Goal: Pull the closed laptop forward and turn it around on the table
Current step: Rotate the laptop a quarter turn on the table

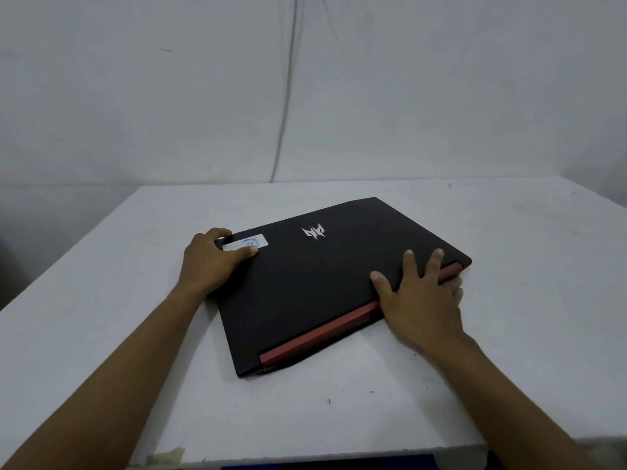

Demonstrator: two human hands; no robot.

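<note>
A closed black laptop (322, 276) with a silver logo and a red hinge strip lies skewed on the white table (101, 317), its red hinge edge facing me and to the right. My left hand (210, 262) grips the laptop's far left corner, thumb on top beside a white sticker (246, 241). My right hand (420, 296) holds the near right edge, fingers spread on the lid and palm over the red strip.
A white wall stands right behind the table, with a thin cable (286, 96) hanging down it. The table's front edge (305, 454) is close to me, with a torn piece of tape (166, 456) at its left part.
</note>
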